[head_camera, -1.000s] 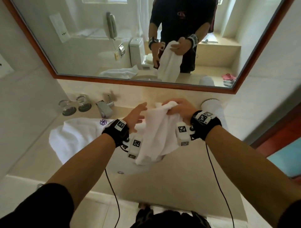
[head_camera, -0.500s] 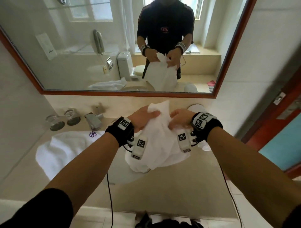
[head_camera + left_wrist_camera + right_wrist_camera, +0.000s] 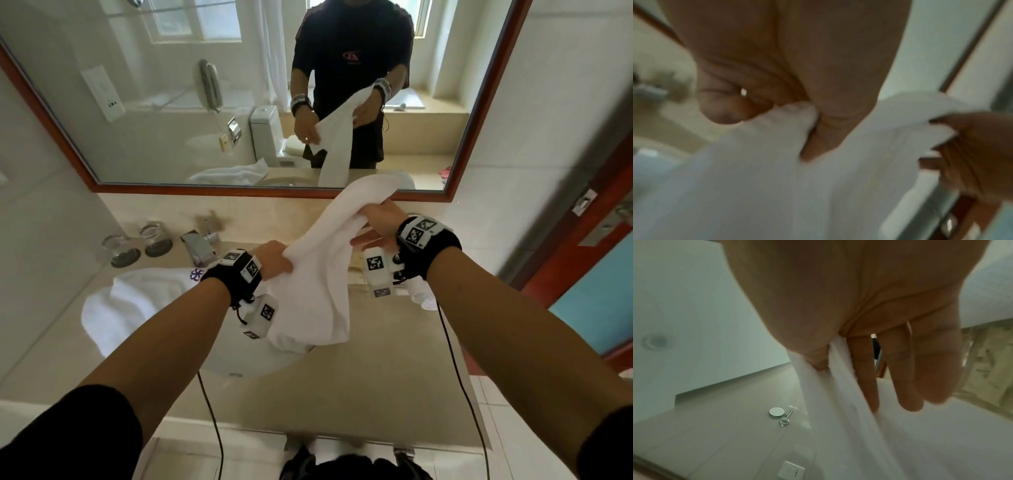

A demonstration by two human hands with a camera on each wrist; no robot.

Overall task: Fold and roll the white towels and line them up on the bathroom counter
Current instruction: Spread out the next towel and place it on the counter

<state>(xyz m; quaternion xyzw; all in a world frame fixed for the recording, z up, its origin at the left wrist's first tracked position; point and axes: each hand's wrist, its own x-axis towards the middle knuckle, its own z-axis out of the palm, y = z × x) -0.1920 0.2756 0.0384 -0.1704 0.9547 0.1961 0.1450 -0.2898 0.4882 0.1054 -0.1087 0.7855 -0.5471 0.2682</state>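
White towel (image 3: 318, 274) held up above the sink (image 3: 239, 359), its tail hanging toward the basin. Left hand (image 3: 274, 262) grips its lower bunched edge; right hand (image 3: 380, 222) pinches the upper edge, higher and nearer the mirror (image 3: 171, 102).

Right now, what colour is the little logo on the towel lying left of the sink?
Purple, a flower-like mark, clearest in the head view.

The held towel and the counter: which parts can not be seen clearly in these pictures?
- Held towel: its lower end is bunched, so the fold state is unclear in the head view.
- Left hand: the fingertips are buried in cloth; the left wrist view is blurred.
- Rolled towel: mostly hidden behind the right hand and its wrist camera.
- Sink: the drain is covered by the held towel.
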